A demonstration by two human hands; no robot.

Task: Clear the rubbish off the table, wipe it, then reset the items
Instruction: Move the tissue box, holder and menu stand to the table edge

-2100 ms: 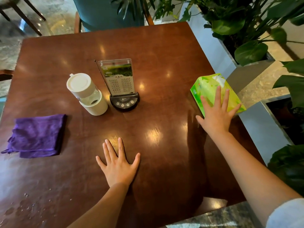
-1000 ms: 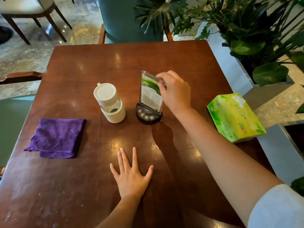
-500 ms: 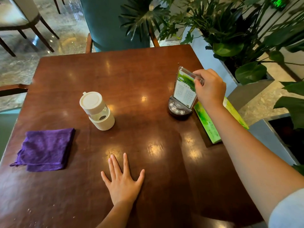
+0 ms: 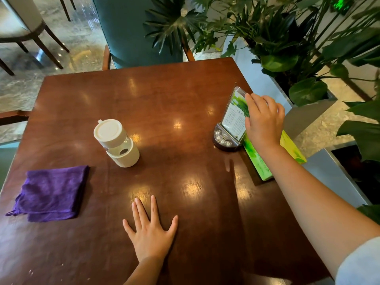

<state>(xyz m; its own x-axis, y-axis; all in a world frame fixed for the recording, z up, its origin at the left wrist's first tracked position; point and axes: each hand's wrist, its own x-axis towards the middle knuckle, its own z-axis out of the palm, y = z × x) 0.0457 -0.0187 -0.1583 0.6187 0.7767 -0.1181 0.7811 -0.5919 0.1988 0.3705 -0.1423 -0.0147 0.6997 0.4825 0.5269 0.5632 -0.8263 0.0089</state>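
On the brown wooden table [image 4: 164,95], an upright acrylic menu sign [image 4: 233,120] on a dark round base with buttons stands near the right edge. My right hand [image 4: 264,122] grips its upper right edge. Just right of it lies a green tissue pack [image 4: 256,160], partly hidden under my right forearm. A white lidded container [image 4: 116,141] stands left of centre. A folded purple cloth [image 4: 51,192] lies at the left edge. My left hand [image 4: 151,235] rests flat on the table near the front, fingers spread, holding nothing.
A teal chair [image 4: 135,29] stands at the table's far side. Grey metal planters [image 4: 304,118] with leafy plants line the right side, close to the table edge. A wooden chair arm [image 4: 12,117] shows at the left. Small droplets speckle the front left corner.
My right hand left the tissue pack, took hold of the menu sign at the table's middle and carried it right, beside the tissue pack. My left hand stayed flat on the table.
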